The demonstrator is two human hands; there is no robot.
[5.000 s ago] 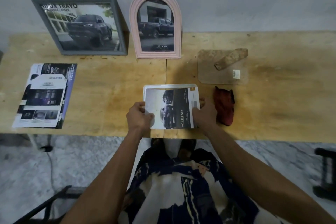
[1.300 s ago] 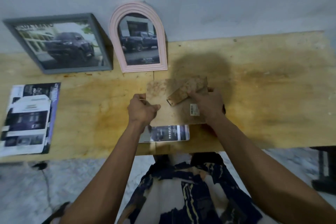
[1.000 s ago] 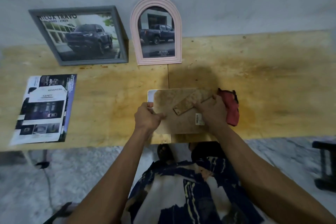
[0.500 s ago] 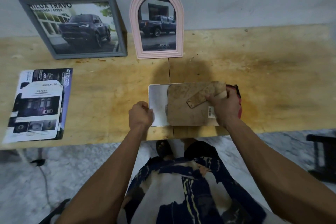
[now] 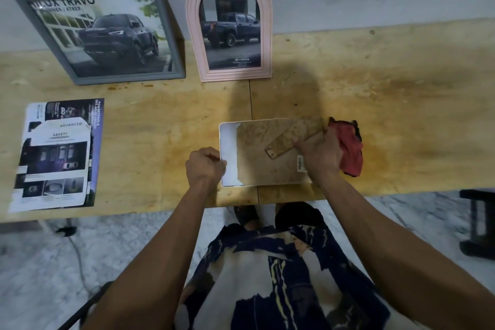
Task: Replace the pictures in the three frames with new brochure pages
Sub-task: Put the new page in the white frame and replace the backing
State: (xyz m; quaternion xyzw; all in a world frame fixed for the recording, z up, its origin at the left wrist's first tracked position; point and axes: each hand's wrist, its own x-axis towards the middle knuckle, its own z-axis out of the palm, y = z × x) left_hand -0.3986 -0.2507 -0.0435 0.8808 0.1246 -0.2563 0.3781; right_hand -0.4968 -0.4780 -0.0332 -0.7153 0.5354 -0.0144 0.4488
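Note:
A white frame point(image 5: 227, 153) lies face down near the front edge of the wooden table point(image 5: 388, 104). A brown backing board point(image 5: 262, 158) with a stand flap covers most of it, leaving a white strip bare on the left. My left hand point(image 5: 205, 167) grips the frame's left edge with curled fingers. My right hand point(image 5: 318, 157) holds the board's right side, beside the flap. A grey frame point(image 5: 99, 32) and a pink arched frame point(image 5: 231, 24), both showing truck pictures, lean on the wall.
Brochure pages point(image 5: 57, 155) lie in a stack at the table's left. A red cloth point(image 5: 351, 147) sits just right of my right hand. A dark stool or stand point(image 5: 479, 225) is on the floor at the right.
The brochure page went face down into the white frame. The backing board came from the right onto it; in the last half second it shifted slightly, with the left strip still uncovered.

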